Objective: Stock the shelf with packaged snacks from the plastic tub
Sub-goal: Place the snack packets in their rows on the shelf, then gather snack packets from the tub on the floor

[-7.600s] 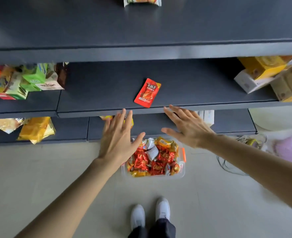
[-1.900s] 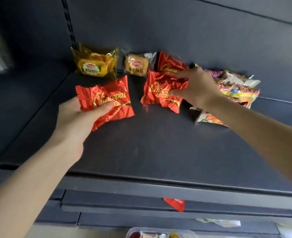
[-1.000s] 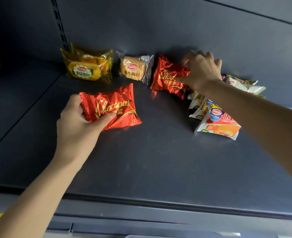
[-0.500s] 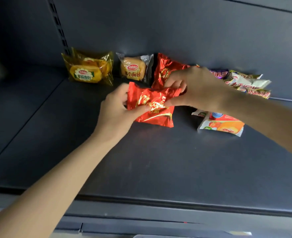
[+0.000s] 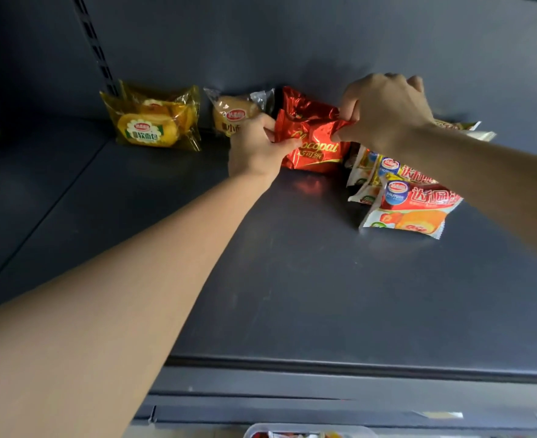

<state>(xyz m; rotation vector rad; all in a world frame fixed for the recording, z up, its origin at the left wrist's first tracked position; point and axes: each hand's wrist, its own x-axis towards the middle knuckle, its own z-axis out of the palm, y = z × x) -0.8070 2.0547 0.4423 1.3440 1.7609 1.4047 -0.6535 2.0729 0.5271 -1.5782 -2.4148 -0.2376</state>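
Both hands on one red snack packet (image 5: 316,147), near the back of the shelf (image 5: 292,295). Left hand (image 5: 256,150) pinches its left edge, thumb on the front; right hand (image 5: 384,112) pinches its upper right corner. Behind the grip – a second red packet (image 5: 305,104). Left of it, a small bread packet (image 5: 234,113), then a yellow bread packet (image 5: 153,121). Below the right hand – white-and-orange packets (image 5: 409,210).

Shop interior: dark display shelf (image 5: 292,279) beside a slotted upright (image 5: 94,45); branded packaged snacks (image 5: 153,128) ranged along its back panel (image 5: 292,39).
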